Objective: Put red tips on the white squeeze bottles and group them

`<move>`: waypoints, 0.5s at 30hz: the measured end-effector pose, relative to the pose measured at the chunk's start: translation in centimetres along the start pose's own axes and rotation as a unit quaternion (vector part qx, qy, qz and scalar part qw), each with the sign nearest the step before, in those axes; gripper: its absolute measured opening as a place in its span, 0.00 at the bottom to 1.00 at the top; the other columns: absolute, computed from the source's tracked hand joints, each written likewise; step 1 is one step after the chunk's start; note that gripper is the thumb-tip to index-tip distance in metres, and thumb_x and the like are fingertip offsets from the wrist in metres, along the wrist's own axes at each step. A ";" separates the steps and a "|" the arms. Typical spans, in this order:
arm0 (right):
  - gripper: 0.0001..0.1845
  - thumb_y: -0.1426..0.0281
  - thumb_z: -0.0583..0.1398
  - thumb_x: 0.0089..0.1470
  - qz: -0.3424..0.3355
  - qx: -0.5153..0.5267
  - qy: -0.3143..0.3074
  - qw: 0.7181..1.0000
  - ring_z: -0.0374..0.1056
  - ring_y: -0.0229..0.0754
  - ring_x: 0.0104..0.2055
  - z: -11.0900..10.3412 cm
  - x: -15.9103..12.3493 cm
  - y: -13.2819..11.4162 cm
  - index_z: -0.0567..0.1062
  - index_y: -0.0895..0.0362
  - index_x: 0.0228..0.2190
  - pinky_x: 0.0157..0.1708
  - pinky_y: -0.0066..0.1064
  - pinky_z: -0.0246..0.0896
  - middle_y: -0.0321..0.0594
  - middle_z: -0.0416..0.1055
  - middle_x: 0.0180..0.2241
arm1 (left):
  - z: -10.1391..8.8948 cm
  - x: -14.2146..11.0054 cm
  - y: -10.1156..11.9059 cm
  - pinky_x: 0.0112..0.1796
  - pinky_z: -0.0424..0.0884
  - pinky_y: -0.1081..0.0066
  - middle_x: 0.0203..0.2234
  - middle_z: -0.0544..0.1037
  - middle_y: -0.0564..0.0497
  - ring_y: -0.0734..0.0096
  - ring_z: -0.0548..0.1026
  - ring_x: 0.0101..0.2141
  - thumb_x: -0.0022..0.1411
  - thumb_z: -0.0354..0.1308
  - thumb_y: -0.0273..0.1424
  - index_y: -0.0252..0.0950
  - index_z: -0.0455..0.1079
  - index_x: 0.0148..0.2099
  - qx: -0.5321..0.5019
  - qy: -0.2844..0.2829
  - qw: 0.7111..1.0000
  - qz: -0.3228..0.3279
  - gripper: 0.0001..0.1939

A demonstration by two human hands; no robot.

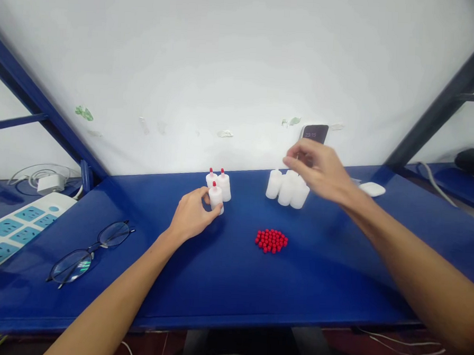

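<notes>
White, apparently plastic squeeze bottle with narrow tip and red cap: upright, left of centre on the blue table. Judge as light, with thin walls likely to dent under a firm squeeze; expect a smooth, somewhat slippery surface and little risk of breakage. Take hold around the body, thumb opposite fingers; avoid loading the narrow tip, probably the easiest part to bend. Held at present in the left hand: thumb on the near right side, fingers on the left, closed only to the width of the body, cap left free. Just beyond, on the far side, two capped bottles, upright and side by side. Well apart to the right, cluster of white bottles, no red caps visible on top. Above that cluster, right hand: fingertips drawn close together; contents, if any, cannot be told owing to blur. Nearer, between both groups, pile of loose red caps, small and probably prone to roll; best taken singly by the sides. Outward to the left, eyeglasses and power strip; to the far right, phone against the wall and white mouse.
</notes>
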State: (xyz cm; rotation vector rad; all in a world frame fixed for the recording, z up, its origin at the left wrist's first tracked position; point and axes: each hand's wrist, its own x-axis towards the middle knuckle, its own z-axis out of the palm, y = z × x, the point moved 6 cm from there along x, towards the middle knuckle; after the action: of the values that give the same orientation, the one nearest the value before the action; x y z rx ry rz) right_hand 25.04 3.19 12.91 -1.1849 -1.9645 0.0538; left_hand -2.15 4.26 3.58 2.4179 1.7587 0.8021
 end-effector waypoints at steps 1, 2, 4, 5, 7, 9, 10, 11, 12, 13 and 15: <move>0.13 0.60 0.56 0.59 0.019 -0.015 -0.009 1.000 0.65 0.41 0.30 -0.5 0.1 0.7 0.73 0.56 0.31 0.30 0.33 0.56 0.41 0.73 0.31 | -0.1 0.0 -0.2 0.28 0.60 0.70 0.27 0.75 0.51 0.65 0.72 0.27 0.60 0.57 0.44 0.37 0.63 0.31 0.033 -0.004 0.999 -0.006 0.15; 0.14 0.58 0.56 0.59 0.034 -0.040 -0.029 0.998 0.64 0.41 0.29 -0.7 0.1 1.3 0.73 0.56 0.30 0.30 0.33 0.55 0.41 0.73 0.31 | 0.0 0.0 -0.4 0.27 0.59 0.70 0.27 0.75 0.50 0.64 0.73 0.27 0.60 0.56 0.46 0.37 0.64 0.32 0.067 -0.012 0.998 -0.012 0.16; 0.16 0.56 0.56 0.58 0.060 -0.105 -0.076 0.990 0.65 0.42 0.30 -0.7 -0.1 2.6 0.74 0.55 0.31 0.29 0.34 0.54 0.41 0.74 0.32 | 0.2 0.0 -0.8 0.26 0.57 0.69 0.29 0.77 0.48 0.59 0.74 0.28 0.61 0.53 0.49 0.38 0.66 0.33 0.126 -0.040 0.991 -0.022 0.19; 0.16 0.55 0.56 0.57 0.071 -0.140 -0.093 0.983 0.66 0.43 0.31 -0.7 -0.4 3.2 0.74 0.55 0.31 0.29 0.34 0.53 0.41 0.74 0.32 | 0.3 0.0 -1.0 0.25 0.57 0.69 0.29 0.77 0.47 0.57 0.75 0.28 0.62 0.51 0.50 0.38 0.67 0.34 0.146 -0.055 0.987 -0.026 0.20; 0.17 0.55 0.55 0.57 0.094 -0.195 -0.113 0.970 0.66 0.44 0.32 -0.6 -1.2 4.4 0.74 0.55 0.34 0.28 0.33 0.52 0.42 0.74 0.34 | 0.6 -0.1 -1.3 0.25 0.59 0.69 0.30 0.78 0.45 0.54 0.76 0.29 0.63 0.49 0.51 0.38 0.68 0.36 0.165 -0.078 0.983 -0.032 0.21; 0.18 0.54 0.53 0.58 0.119 -0.231 -0.125 0.958 0.66 0.45 0.31 -0.5 -2.1 5.3 0.73 0.54 0.37 0.26 0.33 0.50 0.42 0.74 0.34 | 0.7 -0.1 -1.5 0.26 0.61 0.68 0.30 0.79 0.45 0.53 0.77 0.29 0.63 0.48 0.51 0.38 0.69 0.37 0.170 -0.091 0.981 -0.037 0.21; 0.19 0.53 0.53 0.58 0.130 -0.243 -0.133 0.952 0.66 0.45 0.31 -0.4 -2.6 5.7 0.73 0.54 0.39 0.26 0.33 0.50 0.41 0.74 0.33 | 0.6 -0.1 -1.6 0.27 0.62 0.67 0.29 0.79 0.45 0.53 0.77 0.29 0.63 0.48 0.51 0.38 0.70 0.37 0.172 -0.093 0.980 -0.040 0.21; 0.19 0.53 0.53 0.58 0.141 -0.252 -0.141 0.947 0.66 0.46 0.31 -0.4 -3.1 6.0 0.72 0.53 0.40 0.25 0.33 0.49 0.41 0.74 0.33 | 0.6 -0.1 -1.6 0.27 0.63 0.67 0.29 0.79 0.45 0.52 0.77 0.29 0.63 0.48 0.51 0.38 0.70 0.36 0.176 -0.093 0.979 -0.044 0.22; 0.20 0.53 0.53 0.58 0.151 -0.258 -0.150 0.942 0.67 0.46 0.31 -0.3 -3.6 6.4 0.72 0.53 0.41 0.25 0.33 0.49 0.41 0.75 0.33 | 0.5 -0.1 -1.7 0.28 0.64 0.66 0.28 0.78 0.44 0.51 0.77 0.29 0.63 0.48 0.51 0.38 0.70 0.36 0.184 -0.095 0.977 -0.048 0.22; 0.20 0.52 0.52 0.58 0.157 -0.260 -0.161 0.939 0.67 0.47 0.31 -0.3 -4.0 6.6 0.72 0.53 0.40 0.25 0.33 0.49 0.41 0.75 0.33 | 0.4 -0.1 -1.8 0.28 0.65 0.65 0.28 0.78 0.44 0.50 0.78 0.29 0.62 0.48 0.51 0.38 0.71 0.35 0.194 -0.098 0.975 -0.053 0.23; 0.19 0.52 0.52 0.58 0.158 -0.253 -0.183 0.937 0.68 0.48 0.32 -0.1 -4.7 7.0 0.73 0.52 0.39 0.26 0.33 0.51 0.41 0.75 0.33 | 0.3 -0.1 -1.9 0.29 0.66 0.63 0.27 0.78 0.42 0.48 0.78 0.30 0.62 0.47 0.53 0.37 0.71 0.33 0.216 -0.109 0.968 -0.060 0.25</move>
State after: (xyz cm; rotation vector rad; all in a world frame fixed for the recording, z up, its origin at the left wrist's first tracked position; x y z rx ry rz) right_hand 31.13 3.51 7.17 -1.9414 -2.1548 -0.0764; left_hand -3.69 4.89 2.70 2.4842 2.1371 0.1377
